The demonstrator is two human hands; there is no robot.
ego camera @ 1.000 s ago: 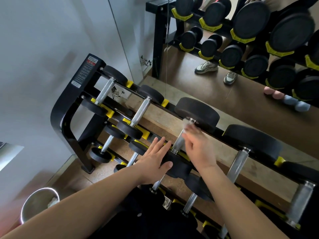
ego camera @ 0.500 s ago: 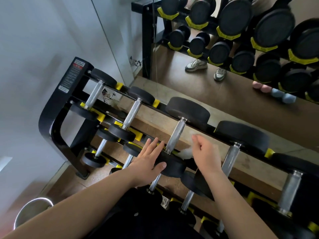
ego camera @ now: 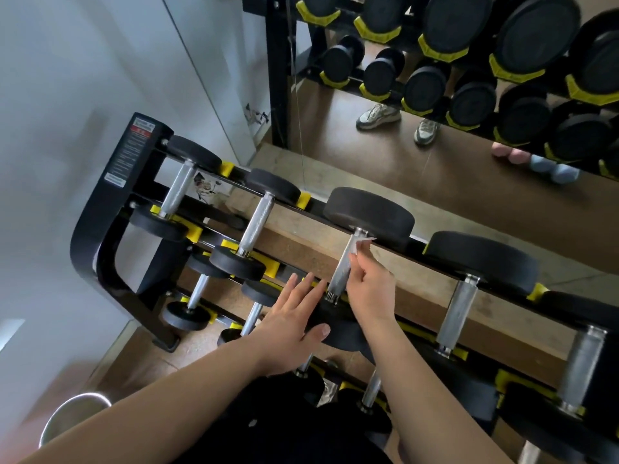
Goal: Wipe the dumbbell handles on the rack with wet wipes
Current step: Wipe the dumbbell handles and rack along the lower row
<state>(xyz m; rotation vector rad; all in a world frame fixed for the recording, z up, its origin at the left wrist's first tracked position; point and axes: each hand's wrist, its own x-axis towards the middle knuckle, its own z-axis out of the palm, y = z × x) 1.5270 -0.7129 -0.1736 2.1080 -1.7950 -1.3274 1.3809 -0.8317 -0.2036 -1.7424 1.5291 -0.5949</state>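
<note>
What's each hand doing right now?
Left hand: open, flat on a dumbbell weight.
Right hand: pinches a wipe against the handle.

Hidden and cropped around the hands
Only a corner of the wet wipe [ego camera: 362, 244] shows above the right hand [ego camera: 368, 289]; the left hand [ego camera: 291, 326] covers part of the near dumbbell head [ego camera: 341, 333]; far left, the metal bin [ego camera: 67, 416] is blurred and cropped; the rack label [ego camera: 129, 152] is unreadable

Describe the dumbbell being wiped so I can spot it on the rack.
Start at the black rack by the mirror and take its top row. Count from its labelled end: it is the third dumbbell. Unlike its neighbours, the right hand holds a white wipe against its handle and the left hand rests flat on its near head.
</note>
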